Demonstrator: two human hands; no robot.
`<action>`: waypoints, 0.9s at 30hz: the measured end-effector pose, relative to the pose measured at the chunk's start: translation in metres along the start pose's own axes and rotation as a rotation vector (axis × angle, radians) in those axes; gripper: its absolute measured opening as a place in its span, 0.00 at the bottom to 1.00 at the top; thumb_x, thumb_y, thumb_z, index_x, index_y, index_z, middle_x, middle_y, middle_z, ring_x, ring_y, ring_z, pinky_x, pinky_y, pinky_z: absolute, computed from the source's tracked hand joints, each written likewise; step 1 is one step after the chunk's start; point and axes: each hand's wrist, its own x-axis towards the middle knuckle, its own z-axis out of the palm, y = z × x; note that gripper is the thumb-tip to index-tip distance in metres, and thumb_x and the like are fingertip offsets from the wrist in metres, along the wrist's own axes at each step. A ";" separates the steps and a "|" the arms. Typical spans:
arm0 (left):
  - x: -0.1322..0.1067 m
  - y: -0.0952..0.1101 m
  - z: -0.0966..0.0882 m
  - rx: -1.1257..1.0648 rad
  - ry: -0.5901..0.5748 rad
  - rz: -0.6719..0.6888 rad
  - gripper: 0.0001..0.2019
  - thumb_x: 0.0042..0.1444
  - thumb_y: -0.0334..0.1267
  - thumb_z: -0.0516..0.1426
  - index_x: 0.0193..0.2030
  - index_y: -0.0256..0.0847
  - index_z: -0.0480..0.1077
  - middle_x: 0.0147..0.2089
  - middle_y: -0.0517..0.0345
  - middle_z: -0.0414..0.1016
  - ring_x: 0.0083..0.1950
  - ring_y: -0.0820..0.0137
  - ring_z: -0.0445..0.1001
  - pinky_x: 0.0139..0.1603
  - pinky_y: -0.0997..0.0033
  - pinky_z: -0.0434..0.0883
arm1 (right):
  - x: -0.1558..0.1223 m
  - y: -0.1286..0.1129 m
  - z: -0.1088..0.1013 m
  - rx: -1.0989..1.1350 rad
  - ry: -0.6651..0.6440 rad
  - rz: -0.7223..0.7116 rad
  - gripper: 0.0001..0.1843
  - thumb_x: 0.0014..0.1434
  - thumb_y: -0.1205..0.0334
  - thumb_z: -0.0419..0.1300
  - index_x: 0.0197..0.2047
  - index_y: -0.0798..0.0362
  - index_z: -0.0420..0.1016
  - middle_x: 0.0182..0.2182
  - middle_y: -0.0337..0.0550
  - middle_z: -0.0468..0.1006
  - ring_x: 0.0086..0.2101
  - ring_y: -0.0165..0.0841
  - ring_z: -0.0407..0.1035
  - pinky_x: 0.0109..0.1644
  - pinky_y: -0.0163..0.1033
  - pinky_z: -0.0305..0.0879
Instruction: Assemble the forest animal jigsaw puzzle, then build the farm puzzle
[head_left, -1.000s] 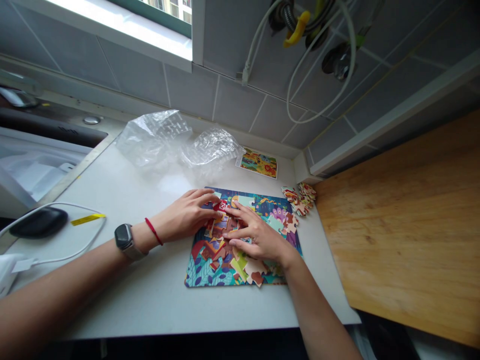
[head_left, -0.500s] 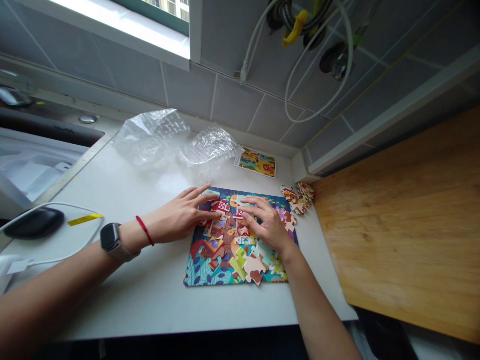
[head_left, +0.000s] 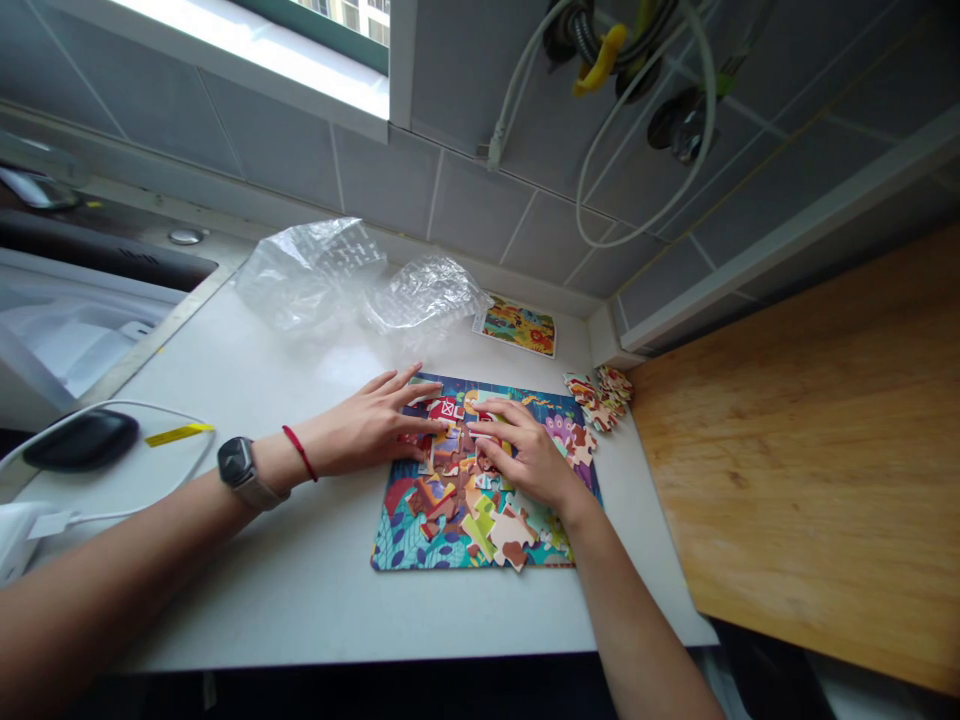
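A jigsaw puzzle on a blue-green printed board lies on the counter, with brown, red and cream pieces fitted or loose across its middle. My left hand rests with spread fingers on the board's upper left, its fingertips beside a red barn piece. My right hand sits close by, fingertips curved onto pieces at the centre, hiding part of the picture. Several loose pieces are piled just off the board's top right corner. Neither hand clearly holds a piece.
A small picture card and crumpled clear plastic lie behind the board on the white counter. A black mouse and white cable sit left, beside a sink. A wooden board lies right.
My right hand has drawn apart from my left since the oldest frame, then shifted slightly back and down. My left hand's fingers have spread on the board. The view has moved slightly.
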 end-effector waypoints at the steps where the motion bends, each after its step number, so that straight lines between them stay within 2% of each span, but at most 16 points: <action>1: 0.000 -0.001 0.003 -0.004 0.014 0.004 0.21 0.68 0.52 0.61 0.66 0.62 0.74 0.75 0.49 0.64 0.80 0.37 0.52 0.72 0.33 0.62 | 0.000 0.000 0.001 -0.004 -0.012 -0.004 0.16 0.70 0.65 0.62 0.58 0.44 0.82 0.60 0.46 0.78 0.62 0.42 0.69 0.69 0.56 0.67; 8: 0.003 0.002 0.017 -0.005 0.096 0.053 0.24 0.67 0.52 0.62 0.68 0.59 0.73 0.74 0.51 0.67 0.79 0.41 0.55 0.74 0.38 0.61 | 0.000 -0.001 0.002 -0.066 -0.087 0.006 0.18 0.69 0.66 0.63 0.60 0.45 0.82 0.66 0.48 0.73 0.68 0.44 0.63 0.73 0.59 0.62; 11: 0.004 0.003 0.013 -0.002 0.118 0.083 0.22 0.67 0.51 0.62 0.67 0.55 0.74 0.72 0.53 0.70 0.78 0.45 0.58 0.75 0.42 0.60 | -0.001 -0.001 0.003 -0.096 -0.141 0.003 0.19 0.69 0.63 0.64 0.62 0.45 0.80 0.69 0.49 0.70 0.70 0.45 0.60 0.75 0.61 0.59; 16: 0.006 0.005 0.001 -0.023 0.122 0.121 0.16 0.67 0.49 0.63 0.58 0.51 0.80 0.65 0.55 0.78 0.74 0.50 0.66 0.73 0.46 0.63 | -0.002 0.000 0.004 -0.127 -0.162 0.004 0.18 0.70 0.63 0.63 0.62 0.44 0.81 0.70 0.49 0.69 0.70 0.46 0.60 0.75 0.62 0.58; 22: 0.007 0.005 0.002 -0.071 0.123 0.097 0.15 0.67 0.49 0.63 0.58 0.52 0.80 0.65 0.55 0.78 0.74 0.52 0.66 0.73 0.45 0.65 | -0.002 -0.002 0.002 -0.121 -0.160 -0.001 0.18 0.70 0.64 0.63 0.61 0.43 0.81 0.70 0.49 0.69 0.70 0.45 0.60 0.74 0.62 0.59; 27: 0.007 0.004 0.004 -0.060 0.114 0.104 0.16 0.67 0.50 0.63 0.58 0.50 0.81 0.65 0.53 0.78 0.72 0.48 0.69 0.69 0.43 0.69 | 0.000 0.000 0.004 -0.115 -0.120 -0.017 0.19 0.71 0.67 0.61 0.60 0.40 0.81 0.69 0.48 0.70 0.68 0.43 0.63 0.72 0.59 0.63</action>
